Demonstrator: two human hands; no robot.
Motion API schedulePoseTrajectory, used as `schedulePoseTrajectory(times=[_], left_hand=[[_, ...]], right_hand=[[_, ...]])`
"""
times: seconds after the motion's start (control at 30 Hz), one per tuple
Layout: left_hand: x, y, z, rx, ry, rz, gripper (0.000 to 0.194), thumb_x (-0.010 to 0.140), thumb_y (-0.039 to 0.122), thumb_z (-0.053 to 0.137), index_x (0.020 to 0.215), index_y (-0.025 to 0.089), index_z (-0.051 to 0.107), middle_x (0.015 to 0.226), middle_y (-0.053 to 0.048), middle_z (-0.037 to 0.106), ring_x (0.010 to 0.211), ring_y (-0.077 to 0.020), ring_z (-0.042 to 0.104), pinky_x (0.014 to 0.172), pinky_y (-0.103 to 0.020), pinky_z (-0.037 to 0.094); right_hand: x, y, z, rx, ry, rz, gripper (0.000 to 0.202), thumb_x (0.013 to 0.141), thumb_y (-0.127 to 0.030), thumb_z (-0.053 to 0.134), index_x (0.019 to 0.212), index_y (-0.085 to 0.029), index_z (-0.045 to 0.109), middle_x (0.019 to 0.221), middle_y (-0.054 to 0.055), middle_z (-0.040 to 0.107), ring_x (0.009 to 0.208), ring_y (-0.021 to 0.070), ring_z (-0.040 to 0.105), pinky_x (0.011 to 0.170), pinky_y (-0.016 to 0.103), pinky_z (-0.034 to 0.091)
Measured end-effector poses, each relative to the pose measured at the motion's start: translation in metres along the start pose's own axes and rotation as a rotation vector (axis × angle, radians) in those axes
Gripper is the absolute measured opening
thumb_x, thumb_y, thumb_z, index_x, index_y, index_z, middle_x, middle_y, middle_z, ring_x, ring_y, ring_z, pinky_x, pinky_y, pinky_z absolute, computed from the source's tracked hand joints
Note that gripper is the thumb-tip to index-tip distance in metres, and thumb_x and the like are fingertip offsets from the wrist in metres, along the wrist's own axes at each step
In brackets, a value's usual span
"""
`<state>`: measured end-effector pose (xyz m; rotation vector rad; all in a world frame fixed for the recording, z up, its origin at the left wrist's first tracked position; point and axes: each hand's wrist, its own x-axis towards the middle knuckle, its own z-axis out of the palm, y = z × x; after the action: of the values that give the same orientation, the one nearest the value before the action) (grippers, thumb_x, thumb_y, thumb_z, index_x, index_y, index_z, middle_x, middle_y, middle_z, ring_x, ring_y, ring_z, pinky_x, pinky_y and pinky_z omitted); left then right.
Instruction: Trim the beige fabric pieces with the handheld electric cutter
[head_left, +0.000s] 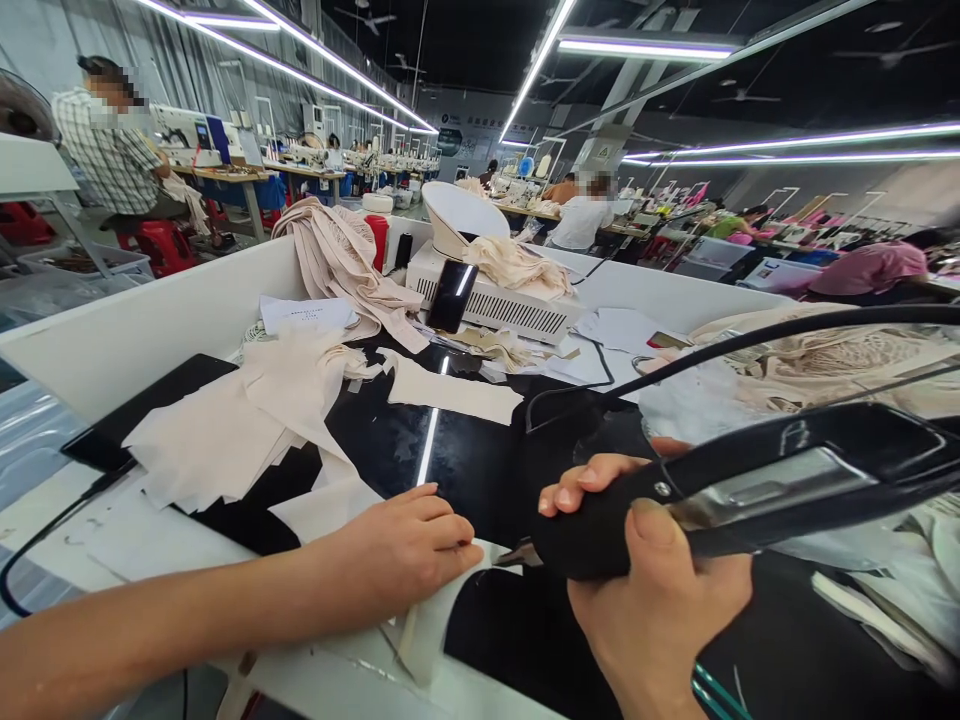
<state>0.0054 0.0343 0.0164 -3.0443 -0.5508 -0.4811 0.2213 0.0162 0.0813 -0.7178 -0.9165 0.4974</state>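
Observation:
My left hand [420, 550] lies low at the front centre, fingers together and pressed on a pale fabric strip [439, 610] that hangs toward the table's front edge. My right hand [652, 570] is wrapped round a black handheld tool [600, 525] with a metal panel on its side. The tool's pointed metal tip [521, 555] is at the fabric, just right of my left fingertips. A cream fabric piece [454, 392] lies flat on the black table surface [480, 480] beyond my hands. Stacked cream pieces [217, 430] sit to the left.
A black cable [750, 345] arcs over the right side. Behind stand a white vented box [495, 300], a phone [452, 296] and a fabric bundle [337, 250]. More fabric [832, 350] is heaped at right. A person in a checked shirt [105, 150] sits far left.

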Motion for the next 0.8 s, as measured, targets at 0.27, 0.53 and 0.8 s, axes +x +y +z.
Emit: schedulePoseTrajectory(times=[0.27,0.53,0.8], left_hand=[[0.000,-0.001,0.002,0.000,0.008,0.006,0.035,0.121,0.001,0.075,0.153,0.015,0.080,0.138,-0.008,0.087,0.125,-0.0240,0.084,0.144,-0.045,0.058],[-0.001,-0.002,0.001,-0.020,0.013,0.007,0.037,0.122,0.001,0.074,0.155,0.016,0.079,0.138,-0.008,0.087,0.127,-0.0239,0.084,0.144,-0.046,0.059],[-0.008,0.014,-0.015,0.077,0.004,-0.008,0.036,0.110,-0.009,0.069,0.137,0.013,0.078,0.140,-0.014,0.085,0.128,-0.0264,0.083,0.116,-0.032,0.068]], right_hand=[[0.005,-0.003,-0.008,-0.030,0.043,-0.037,0.048,0.081,-0.048,0.112,0.116,-0.031,0.085,0.075,-0.007,0.076,0.053,0.0200,0.067,0.047,0.032,0.060],[0.002,-0.002,-0.007,-0.044,0.062,-0.025,0.044,0.081,-0.039,0.111,0.115,-0.031,0.084,0.075,-0.007,0.077,0.053,0.0199,0.068,0.048,0.032,0.061],[-0.005,-0.008,-0.008,-0.071,0.055,-0.033,0.049,0.083,-0.045,0.113,0.118,-0.029,0.082,0.078,-0.006,0.076,0.055,0.0200,0.069,0.049,0.033,0.062]])
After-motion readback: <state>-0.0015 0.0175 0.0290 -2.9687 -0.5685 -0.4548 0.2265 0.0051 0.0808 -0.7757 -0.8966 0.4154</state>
